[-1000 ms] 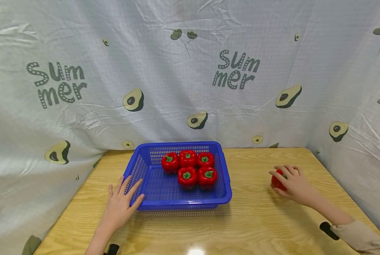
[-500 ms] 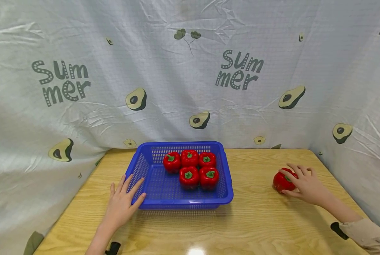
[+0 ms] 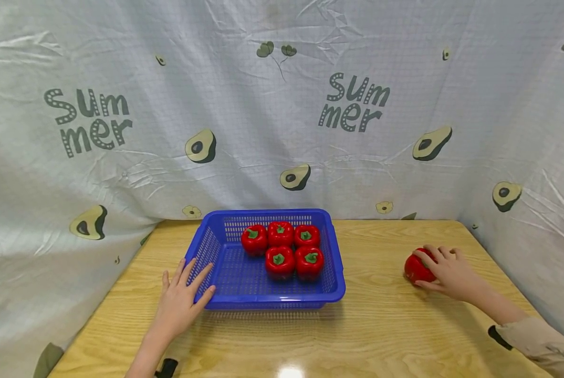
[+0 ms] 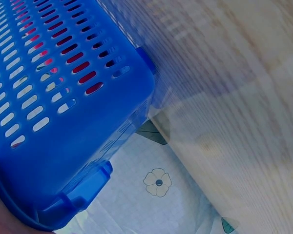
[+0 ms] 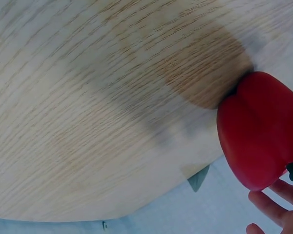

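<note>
My right hand (image 3: 454,274) is around a red bell pepper (image 3: 416,269) on the right side of the table, fingers curved over its top and thumb along its near side. In the right wrist view the fingertips are right at the pepper (image 5: 259,131), close to its green stem. My left hand (image 3: 178,304) lies with spread, fairly straight fingers on the left rim of a blue plastic basket (image 3: 263,300). Several red bell peppers (image 3: 280,262) stand inside the basket, grouped toward its right and back, stems up. A sliver of the left hand shows in the left wrist view.
The wooden table (image 3: 376,325) runs back to a pale cloth (image 3: 244,131) printed with avocados and lettering, which hangs behind and along both sides. The basket's slotted wall (image 4: 63,122) fills much of the left wrist view.
My right hand's fingers spread and shifted off the pepper's top, showing more of it, then settled closer around it. My left hand stays on the basket rim. The head view shifted slightly.
</note>
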Available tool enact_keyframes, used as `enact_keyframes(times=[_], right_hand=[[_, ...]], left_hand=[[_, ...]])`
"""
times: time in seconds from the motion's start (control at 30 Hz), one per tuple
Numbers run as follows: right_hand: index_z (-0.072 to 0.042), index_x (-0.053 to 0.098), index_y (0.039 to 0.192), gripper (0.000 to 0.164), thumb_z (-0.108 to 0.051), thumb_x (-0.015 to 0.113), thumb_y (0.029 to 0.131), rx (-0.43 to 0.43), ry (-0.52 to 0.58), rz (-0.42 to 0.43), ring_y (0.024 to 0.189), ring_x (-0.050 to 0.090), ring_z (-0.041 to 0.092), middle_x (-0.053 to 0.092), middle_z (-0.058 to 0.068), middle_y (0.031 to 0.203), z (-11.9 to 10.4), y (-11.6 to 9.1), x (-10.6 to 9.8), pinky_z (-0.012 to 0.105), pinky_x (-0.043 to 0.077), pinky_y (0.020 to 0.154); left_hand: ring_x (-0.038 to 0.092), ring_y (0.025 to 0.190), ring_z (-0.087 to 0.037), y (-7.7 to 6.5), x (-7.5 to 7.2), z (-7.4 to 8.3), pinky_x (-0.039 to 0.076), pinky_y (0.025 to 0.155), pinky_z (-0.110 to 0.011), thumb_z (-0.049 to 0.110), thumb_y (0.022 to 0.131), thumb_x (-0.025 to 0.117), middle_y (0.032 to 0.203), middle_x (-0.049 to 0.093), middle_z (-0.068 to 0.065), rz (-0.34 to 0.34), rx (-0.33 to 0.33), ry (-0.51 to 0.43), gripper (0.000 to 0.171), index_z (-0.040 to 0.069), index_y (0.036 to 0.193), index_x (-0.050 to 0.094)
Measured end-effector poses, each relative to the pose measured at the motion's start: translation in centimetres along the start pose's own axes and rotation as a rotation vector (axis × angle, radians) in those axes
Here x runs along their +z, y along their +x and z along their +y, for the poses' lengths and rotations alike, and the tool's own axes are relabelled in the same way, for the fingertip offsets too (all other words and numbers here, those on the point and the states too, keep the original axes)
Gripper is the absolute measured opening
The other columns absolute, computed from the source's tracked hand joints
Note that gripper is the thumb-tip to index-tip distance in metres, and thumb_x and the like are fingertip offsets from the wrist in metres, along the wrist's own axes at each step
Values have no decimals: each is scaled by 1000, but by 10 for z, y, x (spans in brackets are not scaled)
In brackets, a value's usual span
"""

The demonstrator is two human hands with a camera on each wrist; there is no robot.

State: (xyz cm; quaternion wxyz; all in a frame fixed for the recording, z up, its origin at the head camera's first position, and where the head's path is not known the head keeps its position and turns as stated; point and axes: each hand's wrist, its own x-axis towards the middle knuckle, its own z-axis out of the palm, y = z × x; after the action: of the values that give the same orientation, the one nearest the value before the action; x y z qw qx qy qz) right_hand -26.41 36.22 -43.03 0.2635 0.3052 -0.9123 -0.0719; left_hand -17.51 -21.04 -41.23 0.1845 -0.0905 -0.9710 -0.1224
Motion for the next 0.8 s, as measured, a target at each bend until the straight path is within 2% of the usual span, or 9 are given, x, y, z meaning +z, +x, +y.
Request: enact_keyframes(times=[0.17,0.4,0.8], right_hand=[[-8,51,114,67,-48,71,63,-2,-33,-5,86,51,33,53,16,104,0,2,4,52,39,68],[-8,52,112,66,-65,44,79,-5,-59,14,83,51,34,53,18,97,0,3,5,51,41,66],[-8,52,110,65,-66,39,81,-53,-66,57,80,50,32,52,16,92,3,6,9,49,38,65]], left_hand=[[25,129,-45,0,-1,0,12,97,-69,39,84,55,135,39,-22,2,1,6,49,18,128,49],[25,129,-45,0,0,0,12,97,-69,40,85,54,135,39,-22,1,2,10,49,18,128,49],[24,130,-44,1,-1,1,12,99,-68,40,85,54,137,36,-22,-12,-7,16,49,19,129,48]])
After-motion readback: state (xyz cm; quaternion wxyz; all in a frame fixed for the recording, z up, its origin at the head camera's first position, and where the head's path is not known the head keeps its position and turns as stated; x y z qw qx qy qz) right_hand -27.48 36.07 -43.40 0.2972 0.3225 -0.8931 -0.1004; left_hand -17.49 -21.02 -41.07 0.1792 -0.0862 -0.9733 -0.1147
